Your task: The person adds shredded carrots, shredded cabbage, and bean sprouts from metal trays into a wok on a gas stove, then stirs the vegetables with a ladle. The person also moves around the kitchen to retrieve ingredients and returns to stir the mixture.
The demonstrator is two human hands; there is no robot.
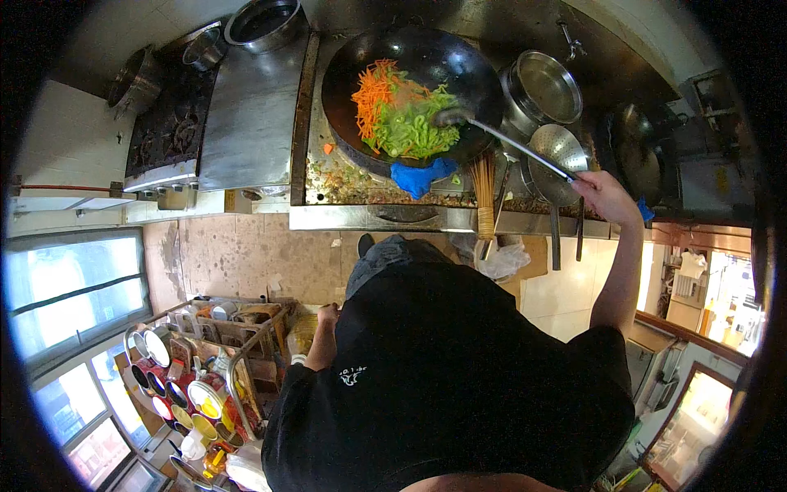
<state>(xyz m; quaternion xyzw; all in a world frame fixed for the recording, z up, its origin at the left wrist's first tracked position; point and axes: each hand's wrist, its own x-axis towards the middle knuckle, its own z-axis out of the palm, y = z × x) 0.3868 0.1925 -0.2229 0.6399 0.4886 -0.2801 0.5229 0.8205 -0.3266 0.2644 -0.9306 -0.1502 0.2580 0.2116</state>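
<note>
My right hand point(605, 195) grips the far end of a long metal-handled wok ladle point(519, 146). The ladle's dark bowl rests against green vegetable strips point(412, 126) in a large black wok point(473, 74). Shredded carrots point(372, 92) are heaped on the left of the greens, and a faint haze hangs over the food. A bunched blue cloth point(421, 178) lies on the wok's near rim. Down at my left side is my left hand point(328, 315), its fingers partly curled, close to a yellowish container point(301, 332). Whether it holds anything is unclear.
Right of the wok stand a metal pot point(549, 86), a perforated strainer point(556, 157) and a bamboo wok brush point(484, 197). Food scraps point(350, 178) litter the stove top. To the left is a gas burner range point(178, 129); behind it, seasoning containers crowd a cart point(237, 369).
</note>
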